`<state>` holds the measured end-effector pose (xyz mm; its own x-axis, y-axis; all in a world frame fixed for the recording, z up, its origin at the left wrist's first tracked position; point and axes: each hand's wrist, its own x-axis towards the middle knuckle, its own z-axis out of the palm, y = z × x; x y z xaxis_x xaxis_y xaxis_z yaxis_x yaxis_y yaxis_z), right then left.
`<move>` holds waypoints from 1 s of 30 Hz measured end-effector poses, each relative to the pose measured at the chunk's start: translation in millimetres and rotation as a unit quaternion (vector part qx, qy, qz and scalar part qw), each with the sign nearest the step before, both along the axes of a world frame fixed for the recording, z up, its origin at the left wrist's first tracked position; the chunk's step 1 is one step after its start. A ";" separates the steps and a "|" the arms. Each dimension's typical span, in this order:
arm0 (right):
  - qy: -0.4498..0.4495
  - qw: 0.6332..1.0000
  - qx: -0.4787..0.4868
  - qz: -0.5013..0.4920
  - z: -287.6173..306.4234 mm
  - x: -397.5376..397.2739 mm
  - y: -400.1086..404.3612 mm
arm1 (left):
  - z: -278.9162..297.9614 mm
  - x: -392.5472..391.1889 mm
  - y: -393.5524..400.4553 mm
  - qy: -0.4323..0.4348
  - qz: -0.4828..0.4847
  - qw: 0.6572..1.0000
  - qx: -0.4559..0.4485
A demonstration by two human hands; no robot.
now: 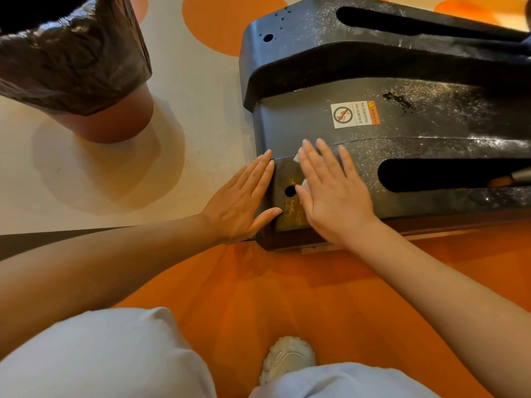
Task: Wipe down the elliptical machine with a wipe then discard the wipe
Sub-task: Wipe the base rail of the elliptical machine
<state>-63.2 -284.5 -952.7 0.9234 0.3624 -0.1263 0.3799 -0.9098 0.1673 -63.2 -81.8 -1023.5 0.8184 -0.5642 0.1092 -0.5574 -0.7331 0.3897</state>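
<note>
The black base cover of the elliptical machine (402, 133) fills the upper right, dusty and speckled, with a warning sticker on it. My right hand (333, 191) lies flat with straight fingers on the cover's near corner, pressing a white wipe (296, 157) that shows only as small bits under the fingers. My left hand (244, 199) rests flat against the cover's left edge, fingers straight, holding nothing.
A brown bin (112, 122) lined with a dark plastic bag stands on the floor at the upper left. The floor is cream with orange patches. My knees and one white shoe (287, 357) are at the bottom.
</note>
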 end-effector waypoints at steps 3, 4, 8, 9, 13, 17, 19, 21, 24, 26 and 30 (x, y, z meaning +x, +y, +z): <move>0.007 1.000 0.004 0.009 -1.8 -10.5 3.1 | 4.2 -0.2 -2.7 0.003 -0.001 1.000 -0.008; 0.016 0.999 0.003 0.032 -4.5 -21.7 3.5 | 6.2 0.3 -4.1 -0.001 -0.003 1.000 -0.012; 0.009 0.999 -0.008 0.034 0.5 -20.0 -10.8 | 7.9 1.6 -8.4 -0.007 -0.007 1.000 -0.007; 0.001 1.000 -0.009 0.000 5.1 -9.0 -14.8 | 6.9 1.4 -8.8 -0.006 -0.007 1.000 -0.005; -0.009 1.000 0.000 -0.022 9.6 -1.3 -16.4 | 6.0 3.7 -7.9 -0.002 -0.011 1.000 -0.003; 0.023 0.999 -0.003 0.042 3.7 -25.8 -19.1 | 8.2 6.2 -7.7 -0.013 -0.026 1.000 -0.011; 0.012 1.000 0.012 -0.003 7.7 -13.3 -22.6 | 7.2 5.8 -8.5 -0.004 -0.024 1.000 -0.012; -0.005 0.999 0.032 -0.041 10.1 -4.7 -21.2 | 6.9 5.3 -11.3 0.004 -0.020 1.000 -0.016; 0.010 0.999 0.030 -0.013 5.5 -16.7 -16.6 | 9.0 7.0 -16.0 0.004 -0.026 0.999 -0.025; 0.026 0.999 0.032 0.012 6.1 -24.5 -21.3 | 10.1 8.8 -18.5 -0.001 -0.033 0.999 -0.025; 0.015 0.997 0.055 -0.058 17.3 -6.2 -35.5 | 9.6 10.8 -20.1 0.000 -0.038 0.999 -0.020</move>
<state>-69.3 -320.0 -935.4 0.9562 0.2675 -0.1191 0.2753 -0.9598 0.0548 -52.4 -101.8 -1013.9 0.7730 -0.6204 0.1326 -0.6110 -0.6719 0.4186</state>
